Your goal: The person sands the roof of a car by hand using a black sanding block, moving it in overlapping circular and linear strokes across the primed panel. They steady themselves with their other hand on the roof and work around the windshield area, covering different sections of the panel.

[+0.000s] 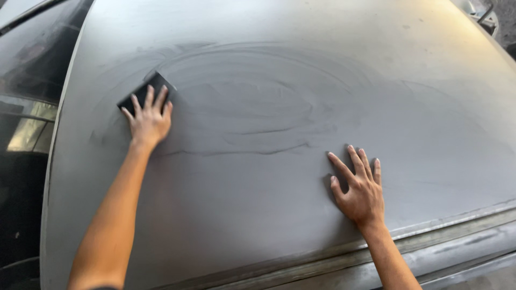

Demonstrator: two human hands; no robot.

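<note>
The left hand (pixel 149 121) is pressing a dark rectangular sanding block (pixel 146 91) flat against the grey primed car panel (pixel 279 215), fingers spread across the block's back so the pressure is spreading evenly rather than digging in at one edge. The block is lying toward the panel's upper left, at the edge of a patch of dark curved smears (pixel 252 102) that is covering the middle of the panel. The right hand (pixel 359 188) is grasping nothing: it is lying open, palm down with fingers splayed on the bare panel near its lower seam (pixel 430 231), seemingly bracing the body for the long reach. The dark car window (pixel 32 70) is sitting to the left, beyond the panel's edge.
</note>
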